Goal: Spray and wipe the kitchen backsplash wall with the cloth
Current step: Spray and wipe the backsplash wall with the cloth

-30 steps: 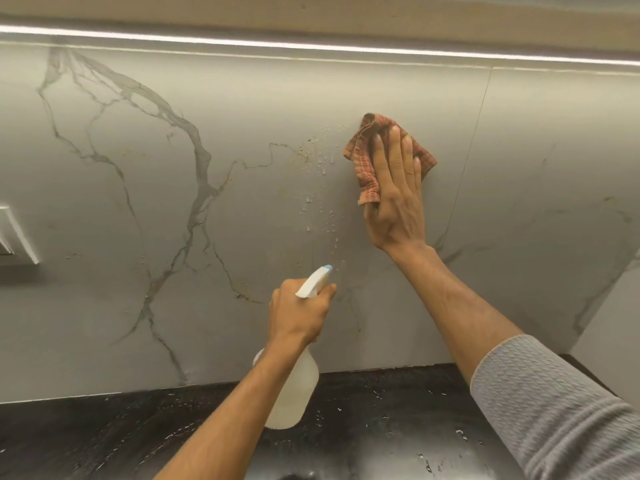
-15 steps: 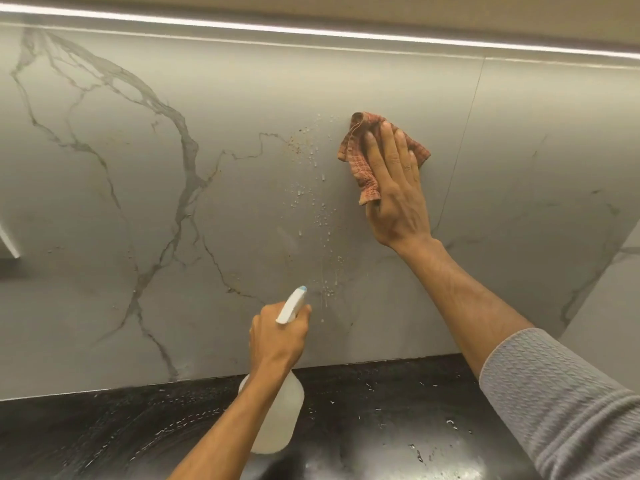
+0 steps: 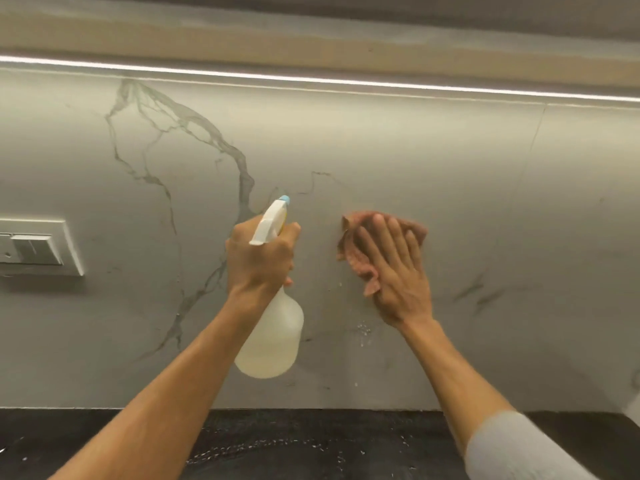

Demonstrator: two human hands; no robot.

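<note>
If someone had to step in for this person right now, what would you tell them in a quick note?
Left hand grips the spray bottle at its trigger head, nozzle aimed up toward the backsplash wall.
Right hand presses the cloth flat on the wall, fingers straight.
Done: spray is on the wall; droplets sit just below the cloth.
Left: wipe those droplets, then the rest of the wall. The dark countertop is speckled too.
</note>
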